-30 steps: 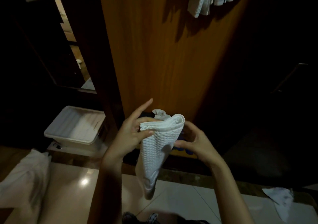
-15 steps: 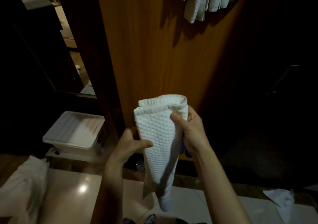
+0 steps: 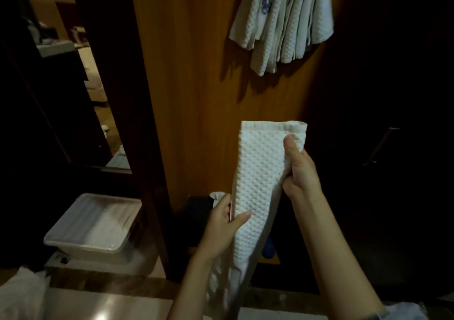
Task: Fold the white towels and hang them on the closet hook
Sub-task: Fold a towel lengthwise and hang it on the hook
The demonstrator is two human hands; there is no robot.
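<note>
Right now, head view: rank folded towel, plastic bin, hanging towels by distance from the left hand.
1. Folded towel: in the left hand grip, touching.
2. Plastic bin: low, off to the left.
3. Hanging towels: high on the wooden panel, up and to the right.

So the folded towel (image 3: 260, 184) sits upright in front of the closet panel (image 3: 196, 86), with the right hand (image 3: 299, 172) on its upper right edge and the left hand (image 3: 221, 226) lower down on its left side. Up above it, a bunch of hung towels (image 3: 282, 22) dangles against that panel. Off to the lower left there's a lidded bin (image 3: 95, 226) on the floor, with a bag (image 3: 22, 292) in front of it at the left edge.
</note>
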